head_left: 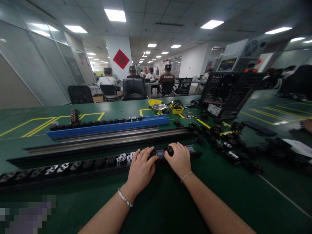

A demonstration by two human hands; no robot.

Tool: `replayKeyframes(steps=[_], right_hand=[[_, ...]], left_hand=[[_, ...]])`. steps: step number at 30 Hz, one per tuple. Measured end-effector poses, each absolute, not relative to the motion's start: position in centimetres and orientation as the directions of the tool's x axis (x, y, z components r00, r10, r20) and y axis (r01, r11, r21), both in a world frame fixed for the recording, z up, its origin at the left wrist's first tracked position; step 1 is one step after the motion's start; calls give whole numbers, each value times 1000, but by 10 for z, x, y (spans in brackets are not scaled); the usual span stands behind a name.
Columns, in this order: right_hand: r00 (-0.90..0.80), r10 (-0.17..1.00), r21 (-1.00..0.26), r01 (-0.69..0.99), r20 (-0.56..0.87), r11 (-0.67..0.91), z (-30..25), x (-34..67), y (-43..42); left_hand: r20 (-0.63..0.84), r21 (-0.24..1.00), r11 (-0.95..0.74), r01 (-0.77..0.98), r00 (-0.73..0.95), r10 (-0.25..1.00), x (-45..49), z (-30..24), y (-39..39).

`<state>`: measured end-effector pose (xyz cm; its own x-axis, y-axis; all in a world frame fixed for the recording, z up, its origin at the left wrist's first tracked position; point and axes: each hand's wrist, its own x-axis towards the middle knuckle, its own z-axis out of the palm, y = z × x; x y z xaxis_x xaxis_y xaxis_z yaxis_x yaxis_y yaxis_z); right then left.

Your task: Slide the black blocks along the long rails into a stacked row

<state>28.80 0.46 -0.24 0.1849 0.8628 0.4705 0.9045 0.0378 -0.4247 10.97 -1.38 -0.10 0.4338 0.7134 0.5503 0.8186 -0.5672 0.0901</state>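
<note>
A long black channel rail [195,154] lies across the bench in front of me. Several black socket-like modules [99,161] sit in a row along it, some with shiny faces. My left hand [142,164] curls over the right end of this row, its thumb and fingers closed on a black module [152,152]. Between my hands a short stretch of the channel's inside shows. My right hand [179,157] pinches another black module [170,150] at the rail, largely hidden by the fingers. Whether that module touches the channel I cannot tell.
Behind lie more metal rails [109,140] and a blue channel [109,126] carrying a row of modules. Loose black modules [229,151] are scattered at right. An open computer case [219,94], a metal bowl [159,106] and yellow trays [177,109] stand farther back.
</note>
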Motion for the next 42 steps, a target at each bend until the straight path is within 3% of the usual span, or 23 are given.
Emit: replayKeyframes(steps=[14, 24, 42], right_hand=[[229, 872, -497, 868, 433, 19, 3, 290, 5], [256, 861, -434, 900, 440, -46, -1, 296, 4], [252, 882, -434, 899, 399, -61, 1, 302, 7]], left_hand=[[559, 83, -571, 817, 436, 705, 110, 1, -14], [569, 79, -576, 813, 438, 696, 109, 1, -14], [561, 83, -572, 816, 436, 703, 109, 1, -14]])
